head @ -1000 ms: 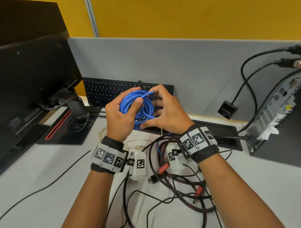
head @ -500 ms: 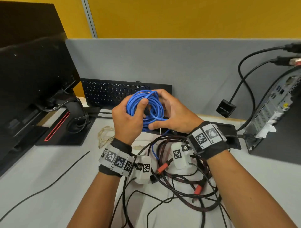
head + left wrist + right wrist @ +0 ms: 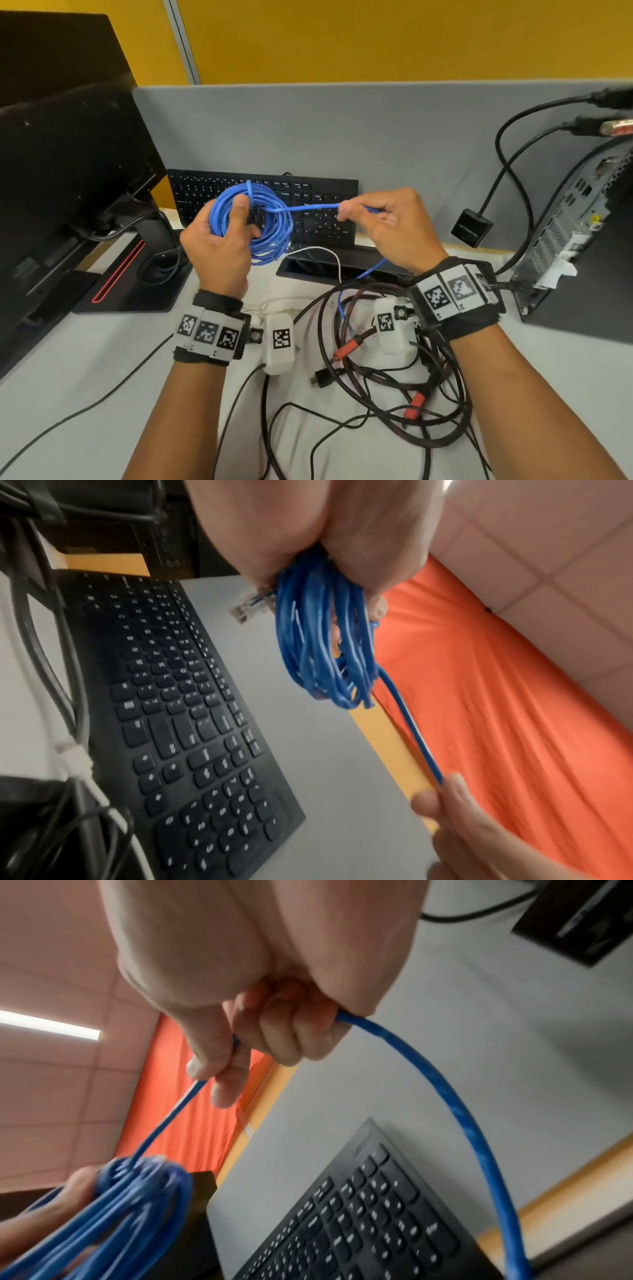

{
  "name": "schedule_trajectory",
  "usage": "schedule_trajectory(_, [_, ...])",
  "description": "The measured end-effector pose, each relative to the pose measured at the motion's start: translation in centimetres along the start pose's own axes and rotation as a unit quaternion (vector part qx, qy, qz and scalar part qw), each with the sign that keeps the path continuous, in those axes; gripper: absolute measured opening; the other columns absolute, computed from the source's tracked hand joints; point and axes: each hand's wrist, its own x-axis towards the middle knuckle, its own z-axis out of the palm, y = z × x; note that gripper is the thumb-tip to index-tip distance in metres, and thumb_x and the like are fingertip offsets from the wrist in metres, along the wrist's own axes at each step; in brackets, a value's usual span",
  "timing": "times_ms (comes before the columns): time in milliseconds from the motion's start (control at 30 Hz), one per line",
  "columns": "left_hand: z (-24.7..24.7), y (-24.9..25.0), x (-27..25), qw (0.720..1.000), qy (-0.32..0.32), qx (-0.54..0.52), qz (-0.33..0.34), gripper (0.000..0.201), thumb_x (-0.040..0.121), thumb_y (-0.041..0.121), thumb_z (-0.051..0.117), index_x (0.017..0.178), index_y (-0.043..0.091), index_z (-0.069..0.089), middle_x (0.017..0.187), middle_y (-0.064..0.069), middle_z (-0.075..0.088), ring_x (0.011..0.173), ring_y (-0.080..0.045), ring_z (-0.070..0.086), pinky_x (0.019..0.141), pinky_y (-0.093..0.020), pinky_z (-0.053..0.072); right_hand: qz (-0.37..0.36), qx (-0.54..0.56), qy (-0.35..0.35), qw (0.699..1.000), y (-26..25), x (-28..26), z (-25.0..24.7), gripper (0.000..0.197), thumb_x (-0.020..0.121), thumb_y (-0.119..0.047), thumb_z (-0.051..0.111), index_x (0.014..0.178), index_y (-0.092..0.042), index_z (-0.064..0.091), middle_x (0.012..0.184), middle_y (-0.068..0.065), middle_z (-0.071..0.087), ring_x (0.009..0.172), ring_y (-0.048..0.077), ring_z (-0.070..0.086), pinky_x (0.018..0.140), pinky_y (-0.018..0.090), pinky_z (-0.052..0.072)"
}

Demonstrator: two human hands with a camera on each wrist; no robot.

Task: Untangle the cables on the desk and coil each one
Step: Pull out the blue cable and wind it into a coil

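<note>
Our left hand [image 3: 219, 246] grips the light, springy blue network cable coil [image 3: 253, 222], so our right hand [image 3: 387, 233] pinches its slippery tail near the bundle.

A black keyboard [image 3: 263, 202] leans against the grey partition [image 3: 342, 137]. Left of the keyboard stands a monitor [image 3: 68, 164] on its base [image 3: 137, 284]; right of it, a computer tower [image 3: 582, 240], well apart.

An office cubicle: a grey partition panel [image 3: 342, 137] backs the white worktop [image 3: 68, 377] (yellow wall above), with a black keyboard [image 3: 308, 205], monitor [image 3: 68, 171] and desktop computer [image 3: 582, 222] standing on it.
</note>
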Motion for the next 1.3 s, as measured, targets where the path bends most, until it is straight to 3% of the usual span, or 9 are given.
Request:
schedule_trajectory(100, [0.3, 0.3, 0.0, 0.999, 0.007, -0.048, -0.014, 0.020, 0.088, 0.038, 0.069, 0.091, 0.018, 0.070, 0.063, 0.009, 0.061, 0.048, -0.007, 0.052, 0.053, -0.023, 0.051, -0.004, 0.009, 0.018, 1.000, 0.0, 0.2, -0.9, 0.014, 0.093, -0.020, 0.071, 0.087, -0.012, 0.081, 0.082, 0.009, 0.078, 0.078, 0.031, 0.071, 0.075, 0.037, 0.056])
schedule_trajectory(333, [1.6, -0.1, -0.9, 0.986, 0.021, -0.140, -0.092, 0.021, 0.096, 0.029, 0.064, 0.103, 0.010, 0.069, 0.062, 0.006, 0.057, 0.050, -0.007, 0.049, 0.059, -0.026, 0.052, -0.001, -0.025, 0.047, 0.999, 0.7, 0.9, -0.7, 0.019, 0.097, -0.019, 0.066, 0.089, -0.011, 0.081, 0.054, -0.028, 0.060, 0.048, -0.001, 0.050, 0.053, 0.006, 0.033])
schedule_trajectory(467, [2.5, 0.7, -1.7, 0.975, 0.026, -0.181, -0.128, 0.033, 0.087, 0.039, 0.065, 0.102, 0.009, 0.068, 0.058, 0.006, 0.052, 0.050, -0.008, 0.047, 0.057, -0.024, 0.051, 0.026, -0.099, -0.022, 0.994, 1.1, 1.5, -0.7, 0.022, 0.099, -0.022, 0.063, 0.087, -0.018, 0.081, 0.057, -0.016, 0.065, 0.052, -0.005, 0.054, 0.054, 0.005, 0.037])
schedule_trajectory(667, [2.3, 1.4, -1.7, 0.972, 0.033, -0.198, -0.124, 0.030, 0.072, 0.030, 0.085, 0.097, 0.017, 0.075, 0.080, -0.005, 0.070, 0.059, -0.015, 0.056, 0.059, -0.026, 0.052, 0.022, -0.089, -0.077, 0.993, 0.3, 1.2, -0.5, 0.029, 0.100, -0.011, 0.058, 0.083, -0.027, 0.076, 0.092, -0.003, 0.076, 0.089, 0.025, 0.071, 0.083, 0.040, 0.059])
schedule_trajectory(867, [2.6, 1.4, -2.0, 0.983, 0.048, -0.153, -0.093, 0.026, 0.080, 0.020, 0.084, 0.104, 0.012, 0.075, 0.080, -0.004, 0.072, 0.065, -0.014, 0.063, 0.063, -0.025, 0.053, 0.005, -0.053, -0.159, 0.986, -2.3, 1.1, 1.2, 0.046, 0.088, -0.008, 0.065, 0.133, -0.016, 0.063, 0.076, -0.002, 0.072, 0.065, 0.005, 0.064, 0.068, 0.016, 0.046])
schedule_trajectory(967, [3.1, 1.7, -2.4, 0.983, 0.042, -0.154, -0.087, 0.031, 0.077, 0.027, 0.084, 0.105, 0.017, 0.075, 0.089, -0.006, 0.076, 0.079, -0.021, 0.073, 0.071, -0.029, 0.058, -0.027, -0.104, -0.188, 0.976, -3.7, 1.6, 2.8, 0.039, 0.090, -0.044, 0.070, 0.122, -0.022, 0.068, 0.074, 0.003, 0.070, 0.064, 0.013, 0.061, 0.065, 0.032, 0.051])
schedule_trajectory(1033, [3.1, 2.0, -2.5, 0.978, 0.035, -0.183, -0.090, 0.027, 0.077, 0.026, 0.083, 0.102, 0.020, 0.075, 0.093, -0.005, 0.077, 0.086, -0.023, 0.075, 0.074, -0.030, 0.059, -0.022, -0.107, -0.198, 0.974, -4.1, 1.9, 3.4, 0.037, 0.090, -0.053, 0.067, 0.106, -0.019, 0.072, 0.085, 0.006, 0.072, 0.077, 0.021, 0.066, 0.077, 0.044, 0.055])
schedule_trajectory(1133, [2.9, 2.0, -2.4, 0.966, 0.025, -0.235, -0.105, 0.024, 0.082, 0.023, 0.081, 0.103, 0.015, 0.073, 0.084, -0.001, 0.075, 0.077, -0.015, 0.073, 0.070, -0.025, 0.058, -0.018, -0.026, -0.189, 0.981, -3.8, 1.9, 4.0, 0.028, 0.095, -0.041, 0.067, 0.110, -0.018, 0.070, 0.100, -0.003, 0.073, 0.096, 0.015, 0.069, 0.090, 0.045, 0.055])
schedule_trajectory(1300, [2.8, 1.5, -2.5, 0.970, -0.009, -0.213, -0.119, 0.034, 0.084, 0.028, 0.079, 0.105, 0.005, 0.066, 0.063, 0.006, 0.061, 0.054, -0.007, 0.054, 0.060, -0.022, 0.050, -0.054, -0.022, -0.128, 0.990, -3.0, 1.8, 4.7, 0.017, 0.098, -0.023, 0.064, 0.108, -0.009, 0.064, 0.089, 0.005, 0.070, 0.080, 0.022, 0.067, 0.077, 0.047, 0.055])
